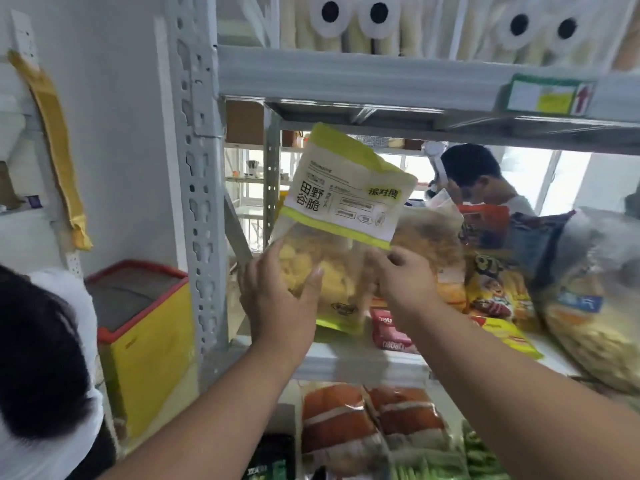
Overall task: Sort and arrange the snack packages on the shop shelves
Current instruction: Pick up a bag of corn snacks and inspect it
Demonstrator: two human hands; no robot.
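Grain-crisp pouch [341,216] pinched low by left hand [277,292] and right hand [405,282]; floppy top could snag shelf beam [346,72], toppling neighbouring snack bags [495,275].

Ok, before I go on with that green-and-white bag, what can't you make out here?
- Head view, green-and-white bag: lower part covered by the left hand and right hand; small print blurred.
- Bags behind it on the shelf: partly hidden, labels smeared.
- Shelf label: text too blurred.
- Orange packs below: bottoms cut off behind the arms.
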